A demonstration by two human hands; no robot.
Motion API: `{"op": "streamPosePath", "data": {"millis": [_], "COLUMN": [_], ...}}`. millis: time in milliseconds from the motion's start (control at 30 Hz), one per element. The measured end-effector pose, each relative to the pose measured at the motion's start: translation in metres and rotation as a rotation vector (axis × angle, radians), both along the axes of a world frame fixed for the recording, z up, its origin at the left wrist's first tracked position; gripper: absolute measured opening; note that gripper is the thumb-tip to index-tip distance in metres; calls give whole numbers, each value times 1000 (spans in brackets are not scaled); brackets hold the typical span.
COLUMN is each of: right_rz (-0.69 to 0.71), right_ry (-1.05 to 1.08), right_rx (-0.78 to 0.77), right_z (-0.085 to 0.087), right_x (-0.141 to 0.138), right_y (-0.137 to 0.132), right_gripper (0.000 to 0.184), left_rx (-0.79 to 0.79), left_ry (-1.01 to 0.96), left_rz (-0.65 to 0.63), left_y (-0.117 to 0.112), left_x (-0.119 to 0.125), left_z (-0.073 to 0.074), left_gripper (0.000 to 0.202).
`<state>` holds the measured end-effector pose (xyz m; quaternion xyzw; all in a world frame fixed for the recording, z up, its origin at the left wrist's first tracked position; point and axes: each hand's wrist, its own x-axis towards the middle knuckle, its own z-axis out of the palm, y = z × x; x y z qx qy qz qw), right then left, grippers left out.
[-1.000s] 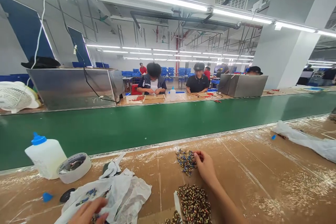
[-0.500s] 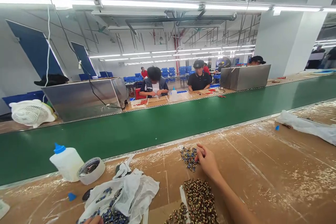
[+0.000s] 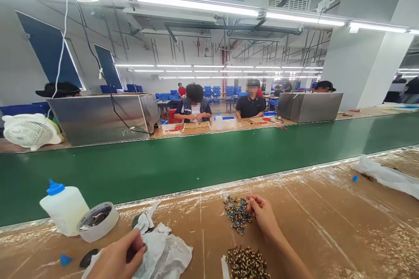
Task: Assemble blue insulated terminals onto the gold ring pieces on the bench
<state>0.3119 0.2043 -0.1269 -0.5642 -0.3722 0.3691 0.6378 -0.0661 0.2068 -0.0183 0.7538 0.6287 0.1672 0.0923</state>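
My right hand [image 3: 264, 218] is at the right edge of a small pile of blue-and-gold pieces [image 3: 237, 214], its thumb and fingers drawn together. Whatever may be pinched there is too small to make out. Over crumpled white plastic sheeting [image 3: 170, 250], my left hand [image 3: 122, 256] has its thumb and fingers closed; a tiny dark bit shows at the tips, its kind unclear. A larger heap of brown-and-gold ring-shaped pieces [image 3: 247, 263] lies below my right hand, nearer to me.
A glue-type bottle with a blue cap [image 3: 65, 209] and a tape roll [image 3: 100, 222] stand at the left. Beyond the table edge runs a green conveyor belt [image 3: 163, 161]. People sit across it, beside metal boxes [image 3: 101, 120] and a white fan [image 3: 31, 130].
My left hand has risen from the blue pieces on the plastic into fuller view. My right hand stays beside the small pile. The camera view has shifted slightly.
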Motion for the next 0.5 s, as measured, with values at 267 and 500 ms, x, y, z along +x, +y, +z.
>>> {"op": "streamPosePath", "data": {"millis": [267, 500], "right_rz": [-2, -8], "right_ry": [-79, -152], "right_rx": [77, 83], "right_z": [-17, -20], "right_x": [-2, -4], "right_y": [-9, -5], "right_gripper": [47, 48], "left_rx": [-193, -358], "left_ry": [-290, -549], "left_rz": [-323, -331], "left_y": [-17, -15], "left_x": [81, 71], "left_z": [-29, -63], "left_gripper": [13, 29]}}
